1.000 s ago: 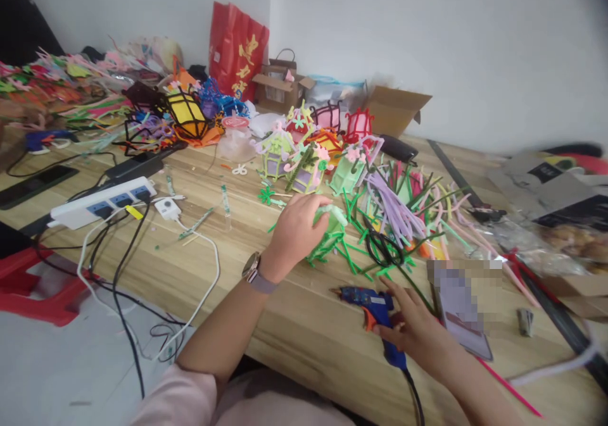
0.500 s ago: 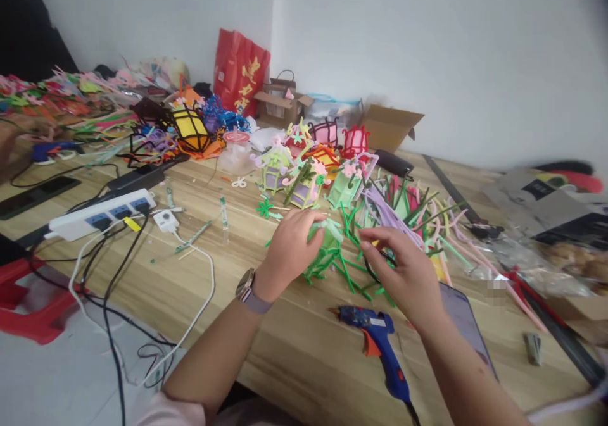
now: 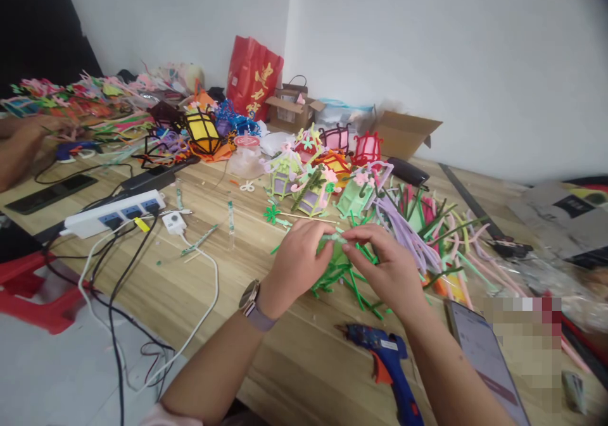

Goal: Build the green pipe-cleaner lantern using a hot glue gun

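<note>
My left hand (image 3: 299, 261) and my right hand (image 3: 387, 268) meet over a small green pipe-cleaner lantern (image 3: 335, 264) on the wooden table (image 3: 294, 363). Both hands pinch its light green top with their fingertips. Green pipe-cleaner legs stick out under my palms. A watch sits on my left wrist. A blue glue gun (image 3: 387, 366) with an orange trigger lies on the table just in front of my right forearm, not held.
Finished pipe-cleaner lanterns (image 3: 311, 185) stand behind my hands, loose pipe cleaners (image 3: 427, 230) to the right. A white power strip (image 3: 114, 214) with trailing cables lies left. A phone (image 3: 487, 359) rests at right. Another person's hand (image 3: 19, 144) is at the far left. Boxes and a red bag (image 3: 251, 78) line the wall.
My right hand let go of the glue gun, rose and joined the left hand on the green lantern. The glue gun stayed lying on the table. The camera shifted slightly.
</note>
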Demonstrator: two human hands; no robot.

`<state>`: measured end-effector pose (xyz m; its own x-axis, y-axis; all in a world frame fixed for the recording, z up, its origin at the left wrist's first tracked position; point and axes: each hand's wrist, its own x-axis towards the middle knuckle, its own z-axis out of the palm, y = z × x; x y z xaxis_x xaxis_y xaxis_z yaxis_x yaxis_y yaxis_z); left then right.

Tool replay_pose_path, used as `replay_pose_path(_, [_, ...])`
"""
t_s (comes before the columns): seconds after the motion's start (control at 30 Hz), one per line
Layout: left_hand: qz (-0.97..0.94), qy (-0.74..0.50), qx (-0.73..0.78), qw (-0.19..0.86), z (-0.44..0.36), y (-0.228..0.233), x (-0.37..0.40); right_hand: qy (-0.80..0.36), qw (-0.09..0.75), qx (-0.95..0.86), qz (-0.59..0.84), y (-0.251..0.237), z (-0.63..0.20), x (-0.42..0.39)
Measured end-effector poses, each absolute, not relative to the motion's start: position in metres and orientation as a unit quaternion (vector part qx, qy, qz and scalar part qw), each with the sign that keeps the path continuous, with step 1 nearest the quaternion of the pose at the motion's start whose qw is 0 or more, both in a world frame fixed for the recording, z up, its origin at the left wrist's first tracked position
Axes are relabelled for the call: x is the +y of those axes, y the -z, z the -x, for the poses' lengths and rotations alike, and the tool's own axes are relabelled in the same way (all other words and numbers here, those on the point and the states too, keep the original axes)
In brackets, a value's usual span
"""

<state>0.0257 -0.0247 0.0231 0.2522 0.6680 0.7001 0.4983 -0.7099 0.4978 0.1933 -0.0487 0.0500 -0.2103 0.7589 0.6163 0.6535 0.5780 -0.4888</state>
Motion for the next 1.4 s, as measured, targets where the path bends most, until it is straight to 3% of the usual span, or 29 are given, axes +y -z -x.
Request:
replay_pose_path(0.67, [-0.789,-0.476,0.379,0.082,-0.024,-0.024,-0.025,-0.114,0.434,-0.757,0.475,-0.048,-0.191,-0.046])
replay_pose_path(1.1, [-0.796,-0.471,0.374,0.069,-0.023,-0.023,-0.024,-0.395,0.467,-0.6,0.516,-0.05,-0.191,-0.039])
replay_pose_path(1.4, [-0.796,-0.472,0.372,0.067,-0.023,-0.023,-0.024,-0.431,0.483,-0.563,0.514,-0.052,-0.193,-0.034])
